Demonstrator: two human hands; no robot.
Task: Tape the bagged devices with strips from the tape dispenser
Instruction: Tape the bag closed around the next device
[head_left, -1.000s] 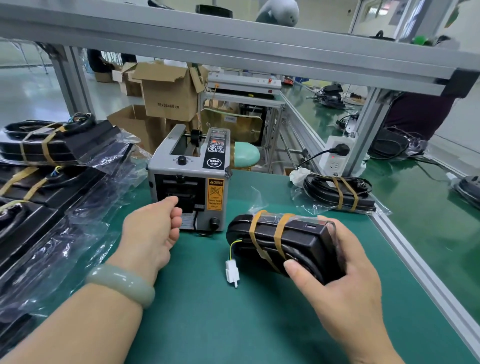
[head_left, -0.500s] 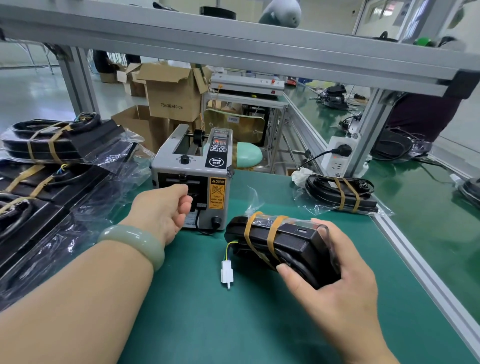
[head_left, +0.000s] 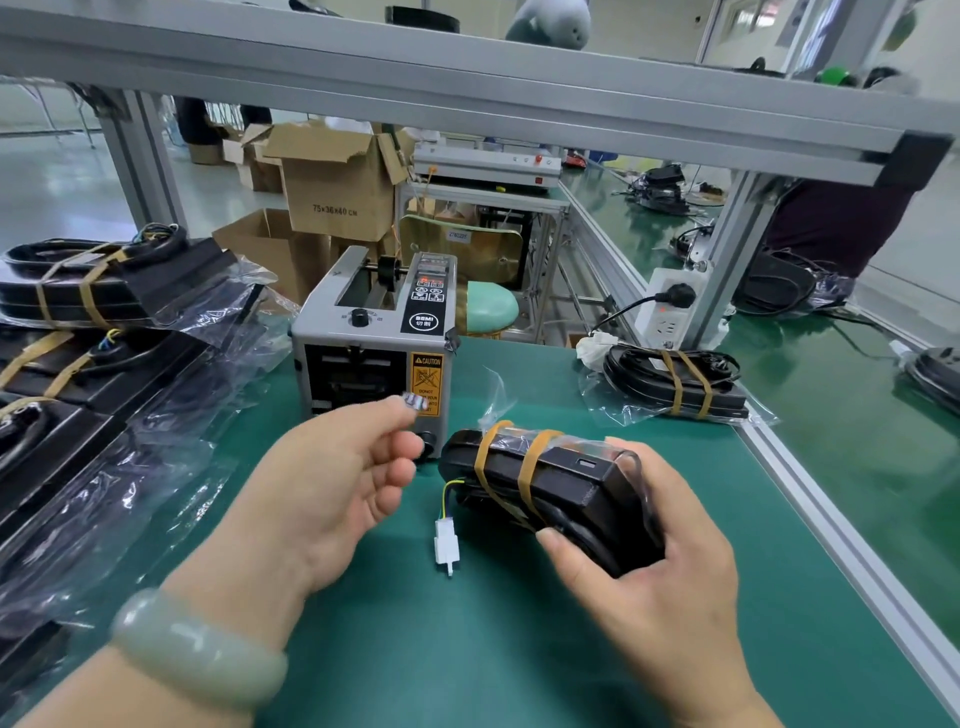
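Head view — your left hand (head_left: 332, 483) back from the tape dispenser (head_left: 374, 358), pinching a short strip (head_left: 414, 401), your right hand (head_left: 649, 587) still gripping the bagged device (head_left: 550, 483) near the dispenser — bagged bundles (head_left: 104, 291) stacked left.

The left hand (head_left: 332, 483) pinched a small strip of tape (head_left: 414, 401) in front of the grey tape dispenser (head_left: 374, 343). The right hand (head_left: 649, 561) held a black bagged device (head_left: 550, 483) above the green table (head_left: 467, 649). A white plug (head_left: 447, 543) hung from it.

The green bench (head_left: 467, 649) carries the tape dispenser (head_left: 374, 332) and bagged devices (head_left: 675, 384).
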